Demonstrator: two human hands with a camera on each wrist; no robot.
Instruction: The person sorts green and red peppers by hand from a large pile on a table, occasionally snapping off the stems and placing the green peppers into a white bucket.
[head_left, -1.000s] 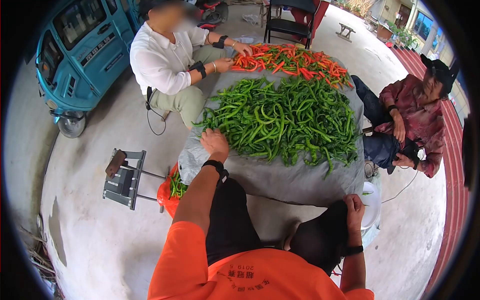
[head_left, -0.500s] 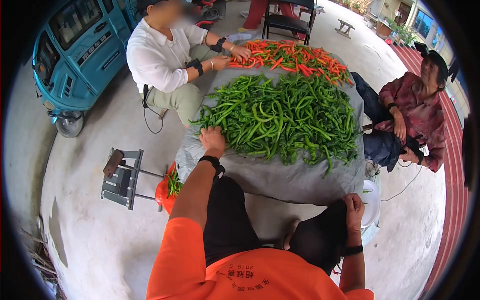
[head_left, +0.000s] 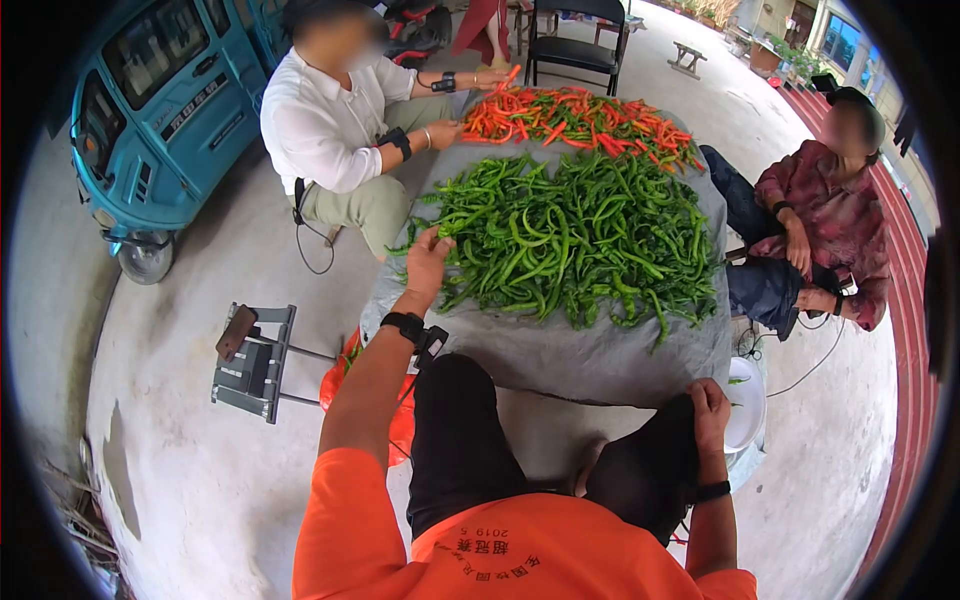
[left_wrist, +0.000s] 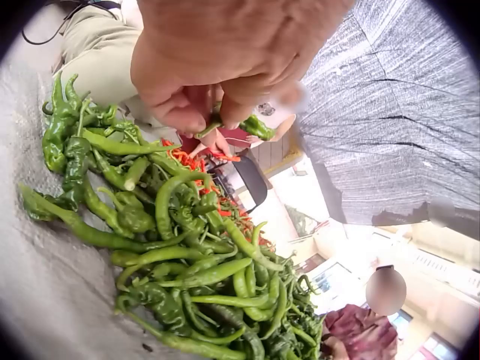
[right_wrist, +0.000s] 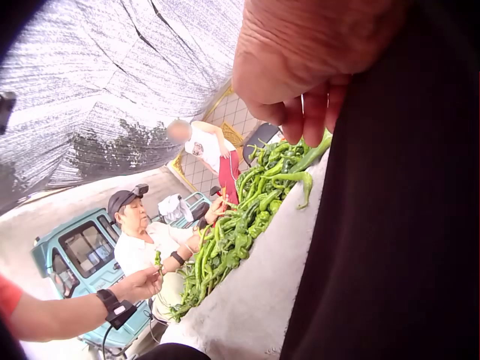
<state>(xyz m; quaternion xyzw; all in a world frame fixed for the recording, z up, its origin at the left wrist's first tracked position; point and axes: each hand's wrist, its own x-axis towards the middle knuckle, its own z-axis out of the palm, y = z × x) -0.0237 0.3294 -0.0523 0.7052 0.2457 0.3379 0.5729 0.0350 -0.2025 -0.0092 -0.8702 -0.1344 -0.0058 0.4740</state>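
My left hand [head_left: 426, 268] is raised over the near left edge of the green pepper heap [head_left: 575, 235]. In the left wrist view, thumb and fingers of that hand [left_wrist: 240, 67] pinch a small green pepper [left_wrist: 257, 128], held clear of the heap [left_wrist: 202, 277]. The right wrist view also shows the pepper [right_wrist: 158, 259] upright in the left fingertips. My right hand [head_left: 711, 415] rests by my right knee at the table's near right corner. Its fingers hang loosely curled in the right wrist view, where the hand [right_wrist: 322, 67] shows nothing held.
Grey cloth [head_left: 560, 365] covers the table; red peppers [head_left: 590, 120] lie at its far side. One person sits at far left, hand raised with a red pepper, another at right. A white basin [head_left: 745, 405], a red bag [head_left: 400, 435] and a stool [head_left: 253, 362] stand nearby.
My left hand has lifted from the heap's left edge, rising with a green pepper pinched. The person at far left has raised a red pepper. My right hand stays by the knee.
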